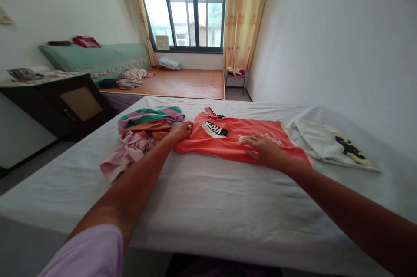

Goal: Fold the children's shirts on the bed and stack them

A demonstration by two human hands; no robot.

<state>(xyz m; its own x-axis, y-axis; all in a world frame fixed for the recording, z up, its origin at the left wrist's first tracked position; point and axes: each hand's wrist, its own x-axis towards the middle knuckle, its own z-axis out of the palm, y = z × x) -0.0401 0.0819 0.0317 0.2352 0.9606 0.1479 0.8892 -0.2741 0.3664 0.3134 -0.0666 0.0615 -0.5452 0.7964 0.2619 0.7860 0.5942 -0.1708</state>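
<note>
An orange-red T-shirt (237, 138) with black-and-white lettered patches lies spread sideways on the white-covered table or bed (208, 199). My left hand (181, 131) is at the shirt's left edge, its fingers closed on the cloth there. Palm down, my right hand (262, 150) rests on the middle of the shirt with fingers apart. Beside my left hand is a loose heap of clothes: a green-and-pink striped piece (153, 114), a brown-orange piece (148, 128) and a pale pink one (127, 155). To the right lies a folded white garment (325, 142) with a black-and-yellow print.
Beyond the white surface is a low bed with a brown mat (192, 82), more clothes on its left side. A dark cabinet (70, 107) stands at left. A small stool (235, 74) is near the curtain (243, 16). A white wall (332, 34) runs along the right.
</note>
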